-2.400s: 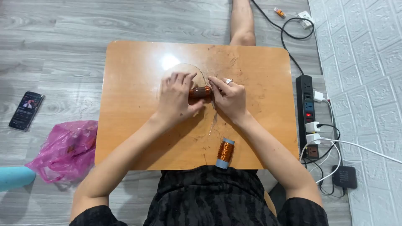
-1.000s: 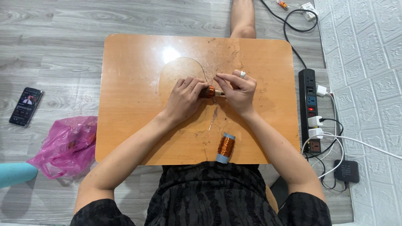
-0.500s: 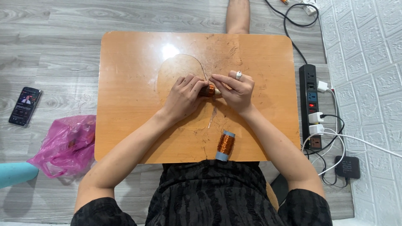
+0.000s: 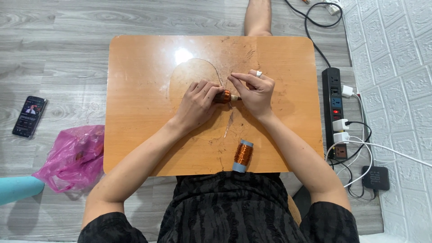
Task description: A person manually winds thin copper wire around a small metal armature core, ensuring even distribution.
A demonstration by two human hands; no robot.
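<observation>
Overhead view of a low orange wooden table (image 4: 135, 90) on grey plank flooring. The left hand (image 4: 198, 104) clasps one end of a small copper-wound coil (image 4: 224, 96), held near the table's centre; the right hand (image 4: 253, 92), wearing a ring, pinches the coil's other end with its fingertips. A thin copper wire loop (image 4: 193, 61) curves across the tabletop beyond the hands. A grey spool of copper wire (image 4: 243, 155) lies near the table's front edge. On the floor: a dark smartphone (image 4: 29, 116), a crumpled pink plastic bag (image 4: 74, 158), and a black power strip (image 4: 334, 112).
</observation>
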